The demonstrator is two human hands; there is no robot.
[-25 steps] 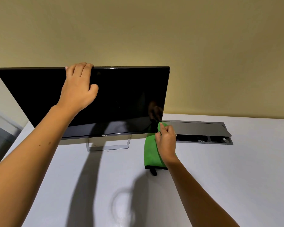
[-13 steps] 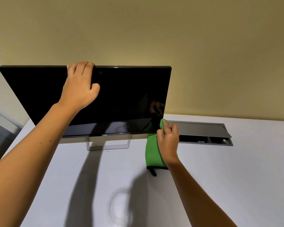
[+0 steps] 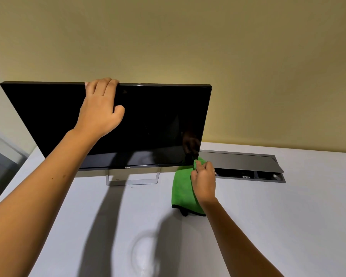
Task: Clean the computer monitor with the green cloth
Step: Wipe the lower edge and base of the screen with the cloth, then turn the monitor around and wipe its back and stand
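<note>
A black flat monitor [image 3: 158, 124] with a dark screen stands on a grey open-frame stand [image 3: 133, 179] on the white table. My left hand [image 3: 100, 108] grips its top edge, fingers hooked over the rim, thumb on the screen. My right hand [image 3: 204, 178] holds the green cloth [image 3: 181, 188] bunched at the monitor's lower right corner. The cloth hangs down from that hand, its black-trimmed end near the tabletop.
The white table [image 3: 288, 226] runs up to a yellow wall. A grey cable tray with a raised lid [image 3: 240, 161] is set into the table right of the monitor. The table's left edge drops to a grey floor area [image 3: 0, 162].
My right hand with the cloth has shifted slightly right and up at the monitor's lower right corner. My left hand has kept its grip on the top edge.
</note>
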